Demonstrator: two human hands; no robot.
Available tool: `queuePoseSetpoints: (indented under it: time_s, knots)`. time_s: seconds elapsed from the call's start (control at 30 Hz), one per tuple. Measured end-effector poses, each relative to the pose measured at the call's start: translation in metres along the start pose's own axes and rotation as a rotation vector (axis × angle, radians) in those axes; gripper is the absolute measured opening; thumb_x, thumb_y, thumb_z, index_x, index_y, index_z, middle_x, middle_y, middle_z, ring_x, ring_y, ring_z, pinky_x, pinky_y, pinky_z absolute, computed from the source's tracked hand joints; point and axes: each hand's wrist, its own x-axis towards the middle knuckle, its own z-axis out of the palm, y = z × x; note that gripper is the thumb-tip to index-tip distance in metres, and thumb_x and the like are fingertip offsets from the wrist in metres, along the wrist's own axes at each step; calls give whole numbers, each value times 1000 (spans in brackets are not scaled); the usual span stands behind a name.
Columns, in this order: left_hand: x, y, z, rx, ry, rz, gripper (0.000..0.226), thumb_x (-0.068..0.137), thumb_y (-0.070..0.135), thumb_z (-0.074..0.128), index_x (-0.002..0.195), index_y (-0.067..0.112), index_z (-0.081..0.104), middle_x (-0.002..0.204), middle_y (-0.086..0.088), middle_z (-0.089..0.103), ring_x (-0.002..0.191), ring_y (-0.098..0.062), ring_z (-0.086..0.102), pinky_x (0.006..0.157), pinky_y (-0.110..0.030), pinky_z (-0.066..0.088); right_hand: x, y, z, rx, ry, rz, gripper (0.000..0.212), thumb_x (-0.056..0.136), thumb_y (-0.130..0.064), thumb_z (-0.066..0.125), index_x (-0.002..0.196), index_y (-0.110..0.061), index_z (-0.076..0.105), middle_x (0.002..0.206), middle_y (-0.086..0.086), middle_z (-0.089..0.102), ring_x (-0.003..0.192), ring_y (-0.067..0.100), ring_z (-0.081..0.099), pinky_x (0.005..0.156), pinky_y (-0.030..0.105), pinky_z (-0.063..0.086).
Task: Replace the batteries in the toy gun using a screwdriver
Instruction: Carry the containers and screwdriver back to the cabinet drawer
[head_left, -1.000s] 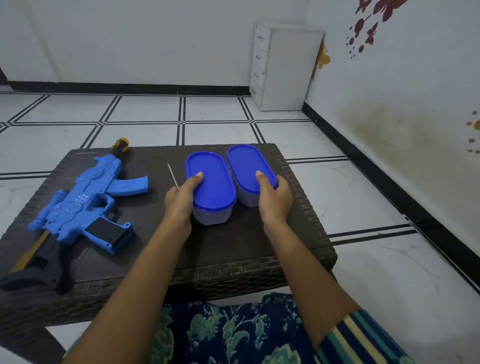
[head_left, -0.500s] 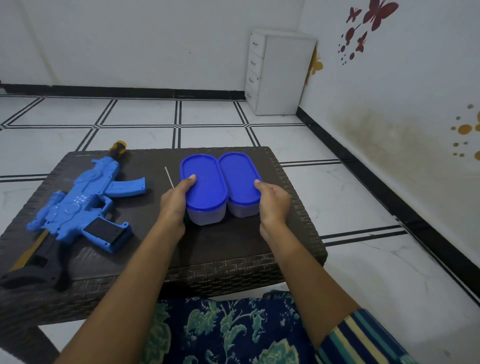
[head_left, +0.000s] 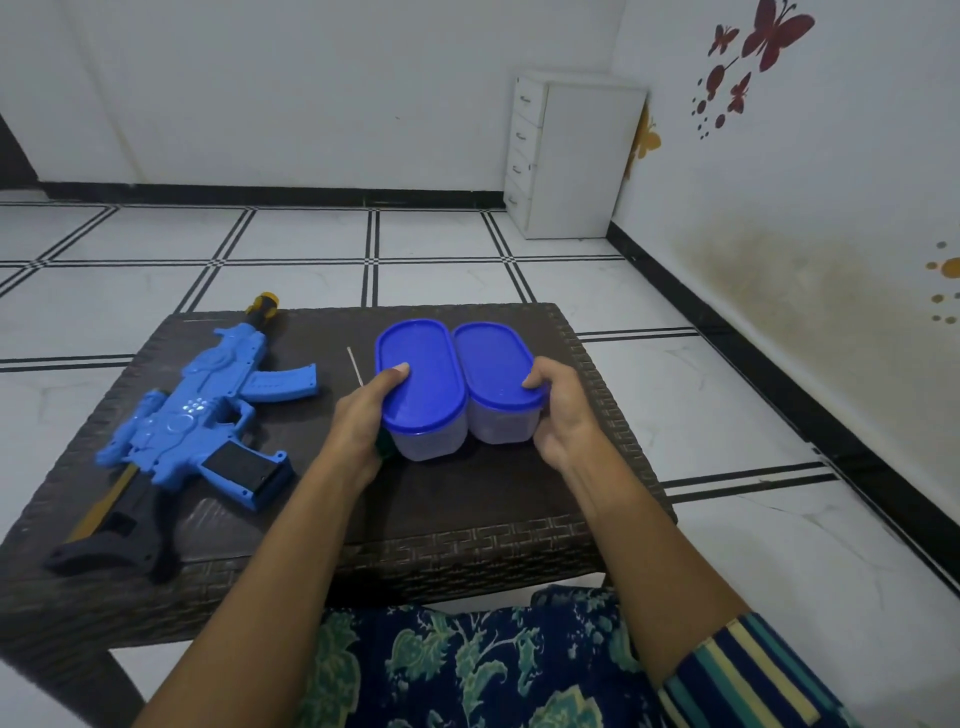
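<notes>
Head view: the left hand (head_left: 361, 423) curls round the outer side of the left container (head_left: 423, 384), thumb on its blue lid. The right hand (head_left: 563, 410) grips the right container (head_left: 496, 374) likewise from the other side. Both containers stand touching on the dark woven bench (head_left: 467, 499). The blue toy gun (head_left: 197, 421) lies flat at the bench's left, apart from both hands. The screwdriver (head_left: 355, 366) shows its thin shaft just beyond the left hand; whether that hand holds it, I cannot tell.
</notes>
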Motion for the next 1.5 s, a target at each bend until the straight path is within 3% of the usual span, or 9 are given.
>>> queuePoseSetpoints:
  time_s: [0.17, 0.27, 0.43, 0.63, 0.83, 0.97, 1.1, 1.23, 1.5]
  knots:
    - [-4, 4, -4, -32, -35, 9, 43, 78, 28, 75, 113, 5, 65, 102, -10, 74, 91, -24, 71, 73, -33, 55, 0, -3, 3, -33, -131, 22, 40, 48, -13, 59, 87, -9, 56, 92, 13, 64, 83, 28, 61, 59, 28, 43]
    - [-8, 5, -3, -43, -33, 16, 42, 79, 27, 75, 113, 4, 65, 102, -11, 74, 90, -24, 71, 72, -33, 55, -2, -3, -1, -30, -128, 27, 46, 57, -15, 70, 100, -7, 58, 109, 13, 69, 91, 28, 68, 64, 31, 51]
    - [-13, 6, 5, -93, -29, 13, 39, 78, 23, 75, 110, 2, 65, 102, -14, 73, 91, -28, 70, 74, -35, 56, 2, -4, -3, -95, -84, -78, 58, 77, -15, 76, 127, -25, 49, 118, 3, 63, 101, 24, 67, 72, 35, 57]
    - [2, 13, 7, -61, 44, 55, 53, 70, 29, 82, 113, 6, 62, 103, -11, 73, 93, -27, 71, 85, -44, 57, 16, -5, 5, -53, -91, -96, 52, 78, -14, 75, 125, -25, 55, 120, 3, 64, 104, 26, 66, 82, 43, 58]
    - [6, 11, -6, -15, 151, 51, 42, 73, 29, 80, 106, 7, 66, 97, -8, 75, 87, -24, 72, 68, -36, 56, 34, 5, 11, -114, -124, -84, 55, 79, -7, 74, 129, -24, 59, 118, 0, 69, 97, 20, 71, 76, 35, 59]
    - [14, 12, -6, -4, 172, 47, 48, 76, 29, 77, 111, -1, 62, 87, -5, 76, 81, -21, 73, 71, -38, 58, 55, 11, 13, -93, -129, -46, 58, 78, -4, 71, 131, -24, 59, 117, 0, 71, 100, 23, 71, 81, 38, 58]
    - [20, 21, -5, -39, 203, 11, 50, 78, 25, 75, 112, -9, 59, 93, -13, 75, 85, -25, 73, 76, -42, 57, 68, 9, 22, -38, -140, -20, 56, 78, -4, 68, 130, -24, 62, 120, 0, 70, 107, 24, 68, 89, 42, 55]
    - [31, 57, 0, -7, 229, 1, 29, 78, 24, 76, 97, 8, 61, 101, -20, 71, 89, -30, 71, 85, -52, 53, 73, -7, 42, 38, -145, 30, 56, 81, -4, 65, 134, -23, 58, 125, 2, 67, 111, 27, 66, 92, 46, 53]
    - [28, 179, 22, 89, 199, -52, 30, 73, 26, 79, 87, 11, 56, 94, -12, 70, 95, -35, 69, 85, -53, 53, 51, -111, 107, 41, -89, 80, 55, 81, 3, 62, 132, -18, 59, 128, 7, 65, 113, 32, 64, 93, 49, 53]
